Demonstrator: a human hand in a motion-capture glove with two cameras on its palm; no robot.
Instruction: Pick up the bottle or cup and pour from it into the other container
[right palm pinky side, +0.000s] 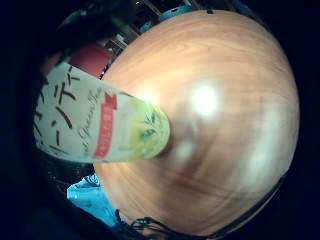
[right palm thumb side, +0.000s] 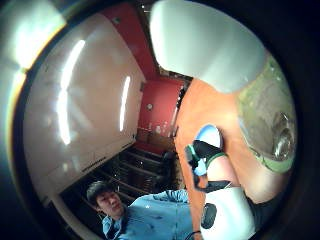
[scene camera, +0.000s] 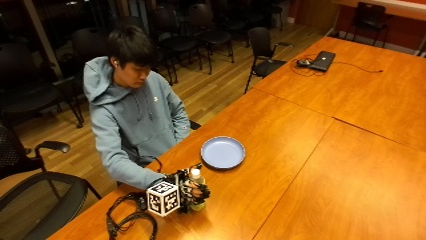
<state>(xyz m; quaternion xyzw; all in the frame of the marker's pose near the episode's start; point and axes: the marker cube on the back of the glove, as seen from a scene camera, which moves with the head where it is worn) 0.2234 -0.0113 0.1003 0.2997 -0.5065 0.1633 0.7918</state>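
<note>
While standing on table (scene camera: 299, 150), bottle (scene camera: 196, 189) gripped by gloved right hand (scene camera: 188, 192); plate (scene camera: 223, 152) near.

- one bottle (scene camera: 196, 189)
- one plate (scene camera: 223, 152)
- one gloved hand (scene camera: 188, 192)
- one laptop (scene camera: 323, 60)
- one table (scene camera: 333, 165)
- several chairs (scene camera: 266, 47), count unclear

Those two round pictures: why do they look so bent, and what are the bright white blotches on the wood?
Little finger side palm view: a very wide lens bulges the table into a dome; the blotches are lamp glare, and the bottle looms large because it is close. Thumb side palm view: the same bending curves the room, with streaks of glare. Outside view: evenly lit, straight edges, right hand round the bottle.
</note>
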